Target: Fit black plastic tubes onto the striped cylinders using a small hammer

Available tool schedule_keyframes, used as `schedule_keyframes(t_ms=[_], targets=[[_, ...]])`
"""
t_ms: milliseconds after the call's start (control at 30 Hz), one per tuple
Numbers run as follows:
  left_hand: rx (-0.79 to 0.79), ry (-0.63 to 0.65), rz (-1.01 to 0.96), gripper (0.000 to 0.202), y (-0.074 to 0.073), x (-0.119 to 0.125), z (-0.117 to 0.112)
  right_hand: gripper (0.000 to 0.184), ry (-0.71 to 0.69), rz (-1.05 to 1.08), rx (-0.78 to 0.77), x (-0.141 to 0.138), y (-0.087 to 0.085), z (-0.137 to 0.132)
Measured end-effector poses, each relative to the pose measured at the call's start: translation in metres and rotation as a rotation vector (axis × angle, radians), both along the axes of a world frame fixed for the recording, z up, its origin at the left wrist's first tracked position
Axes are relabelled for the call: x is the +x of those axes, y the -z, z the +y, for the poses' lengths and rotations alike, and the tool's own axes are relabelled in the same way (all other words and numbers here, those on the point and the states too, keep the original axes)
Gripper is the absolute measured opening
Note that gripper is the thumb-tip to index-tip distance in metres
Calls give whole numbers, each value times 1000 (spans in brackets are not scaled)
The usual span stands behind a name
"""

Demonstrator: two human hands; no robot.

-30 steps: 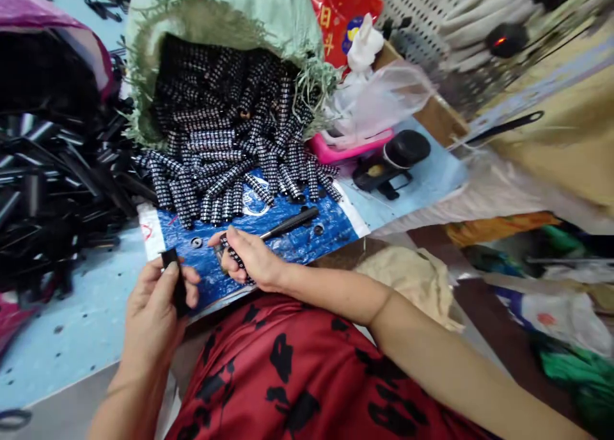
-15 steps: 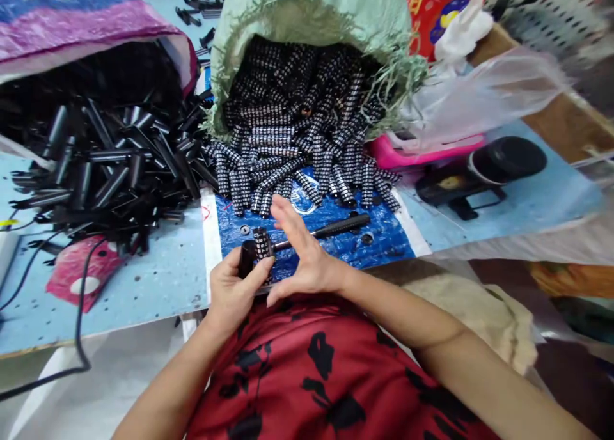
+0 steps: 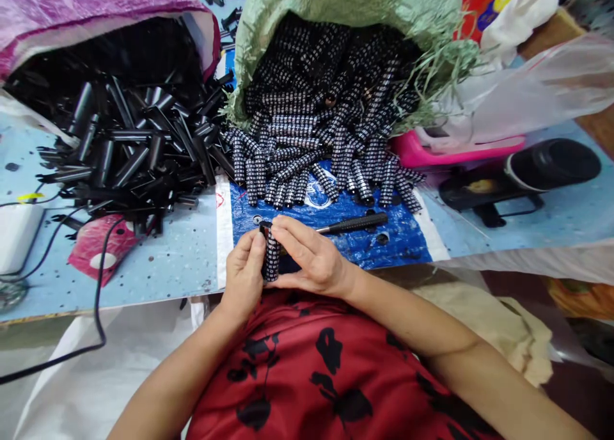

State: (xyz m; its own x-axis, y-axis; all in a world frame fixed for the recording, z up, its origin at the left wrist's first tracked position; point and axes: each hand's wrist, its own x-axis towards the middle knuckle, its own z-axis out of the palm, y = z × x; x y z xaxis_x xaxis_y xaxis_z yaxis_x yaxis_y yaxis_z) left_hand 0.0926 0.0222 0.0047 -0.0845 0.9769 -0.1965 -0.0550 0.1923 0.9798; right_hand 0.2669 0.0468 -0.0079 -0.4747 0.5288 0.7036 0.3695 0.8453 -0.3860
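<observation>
My left hand (image 3: 244, 268) is closed on a black trough-like plastic shell (image 3: 261, 230), mostly hidden by the fingers. Against it stands a black cylinder of number wheels (image 3: 272, 256) with rows of white digits, held upright. My right hand (image 3: 314, 256) is closed around that cylinder from the right, fingertips at its top and thumb by its lower end. Just beyond the right hand lies a tool with a black grip (image 3: 357, 223) and a metal shaft; its far end is hidden behind the hand.
A pile of number-wheel cylinders (image 3: 292, 165) spills from a green woven sack (image 3: 384, 2). At left, black plastic shells (image 3: 129, 149) spill from a purple-edged bag (image 3: 110, 2). A black bottle (image 3: 522, 174) lies by a pink tray (image 3: 407, 149). A black cable (image 3: 100, 299) hangs over the table edge.
My right hand was spread open and has closed onto the numbered cylinder. The cylinder and shell now stand upright together between both hands. The view has shifted slightly.
</observation>
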Motion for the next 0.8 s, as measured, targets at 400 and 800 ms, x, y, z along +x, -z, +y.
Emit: schedule_keyframes(t_ms=[400, 800], targets=[[-479, 239, -586, 42, -8, -25, 10, 111, -48, 18, -163, 2, 5, -2], [-348, 113, -327, 55, 3, -28, 6, 110, 10, -102, -147, 16, 12, 3]])
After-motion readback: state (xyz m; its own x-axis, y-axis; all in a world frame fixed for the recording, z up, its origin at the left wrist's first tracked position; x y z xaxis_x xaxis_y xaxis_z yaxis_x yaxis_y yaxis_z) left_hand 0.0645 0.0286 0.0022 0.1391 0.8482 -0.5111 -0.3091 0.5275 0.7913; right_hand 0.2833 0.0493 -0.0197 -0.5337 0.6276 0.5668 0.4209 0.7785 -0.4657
